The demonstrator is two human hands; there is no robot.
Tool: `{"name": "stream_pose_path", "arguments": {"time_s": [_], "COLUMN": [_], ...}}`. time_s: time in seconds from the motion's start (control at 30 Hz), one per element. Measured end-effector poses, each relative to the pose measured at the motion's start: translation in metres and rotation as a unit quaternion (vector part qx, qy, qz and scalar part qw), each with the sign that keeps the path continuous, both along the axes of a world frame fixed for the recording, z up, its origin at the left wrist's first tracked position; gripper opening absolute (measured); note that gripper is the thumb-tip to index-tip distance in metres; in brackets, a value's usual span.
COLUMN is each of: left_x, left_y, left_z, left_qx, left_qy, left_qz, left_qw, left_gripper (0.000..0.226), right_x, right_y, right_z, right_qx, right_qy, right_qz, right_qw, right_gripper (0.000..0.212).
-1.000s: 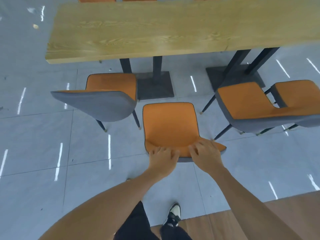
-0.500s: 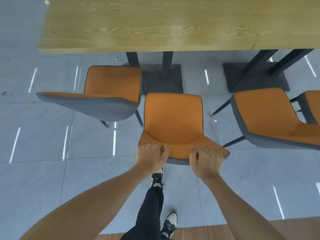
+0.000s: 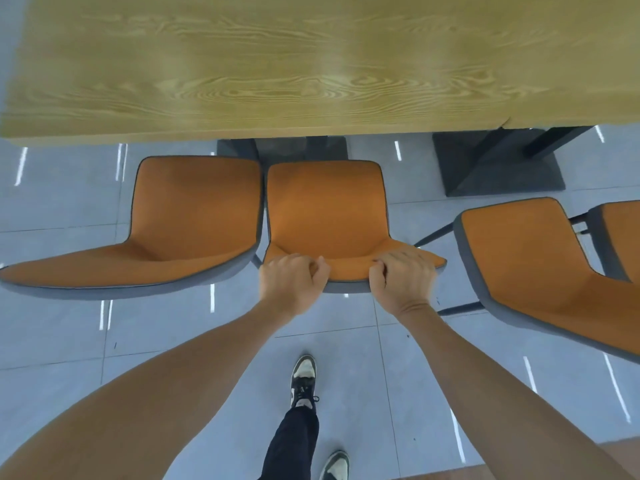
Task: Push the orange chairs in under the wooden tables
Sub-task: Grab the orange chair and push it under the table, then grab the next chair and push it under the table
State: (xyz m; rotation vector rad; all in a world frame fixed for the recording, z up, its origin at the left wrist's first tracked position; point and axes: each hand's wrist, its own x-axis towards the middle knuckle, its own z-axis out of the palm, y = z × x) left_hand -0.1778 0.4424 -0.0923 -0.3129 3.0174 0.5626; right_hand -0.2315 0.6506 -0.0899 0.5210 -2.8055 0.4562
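A long wooden table [image 3: 311, 64] fills the top of the view. Right before it stands the middle orange chair [image 3: 325, 209], its seat front close to the table's near edge. My left hand [image 3: 292, 282] and my right hand [image 3: 403, 280] both grip the top edge of that chair's backrest, fingers curled over it. A left orange chair [image 3: 194, 216] stands beside it, almost touching. A right orange chair [image 3: 530, 261] stands farther from the table, and the edge of another orange chair [image 3: 623, 237] shows at the far right.
Dark table bases [image 3: 498, 164] sit on the grey tiled floor [image 3: 62, 341] under the table. My leg and shoes [image 3: 304, 379] are behind the middle chair. A strip of wooden floor [image 3: 623, 455] shows at the bottom right.
The middle chair has slid forward toward the table with both hands on its backrest. It now stands level with the left chair, and I have stepped forward after it.
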Motion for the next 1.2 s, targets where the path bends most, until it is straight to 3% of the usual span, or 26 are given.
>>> {"name": "stream_pose_path", "arguments": {"time_s": [0.13,0.33,0.47,0.6,0.8,0.97,1.2], "left_x": [-0.020,-0.025,-0.023,-0.026,-0.021,-0.008,0.016], "left_y": [-0.002,-0.009,0.001,0.037,0.175,0.296,0.505], "left_z": [-0.001,0.000,0.012,0.033,0.070,0.086,0.109], "left_qx": [-0.014,-0.013,-0.011,-0.034,-0.064,0.030,0.089], "left_qy": [-0.010,-0.050,-0.104,-0.166,-0.177,-0.175,-0.106], "left_qz": [0.005,0.004,0.024,0.020,-0.037,-0.080,-0.149], "left_qw": [1.000,0.999,0.994,0.985,0.982,0.981,0.979], "left_gripper": [0.061,0.060,0.047,0.053,0.062,0.055,0.054], "right_x": [-0.022,-0.030,-0.031,-0.002,0.027,0.042,0.067], "right_y": [-0.004,-0.004,0.016,0.070,0.208,0.342,0.514], "right_z": [0.004,0.017,0.027,0.037,0.061,0.085,0.105], "right_qx": [-0.005,0.084,0.064,0.031,0.062,0.068,0.056], "right_qy": [-0.010,-0.165,-0.266,-0.273,-0.301,-0.247,-0.185], "right_qz": [0.009,0.029,0.094,0.076,0.018,-0.015,-0.100], "right_qw": [1.000,0.982,0.957,0.958,0.951,0.966,0.976], "right_gripper": [0.028,0.040,0.047,0.053,0.055,0.046,0.043]}}
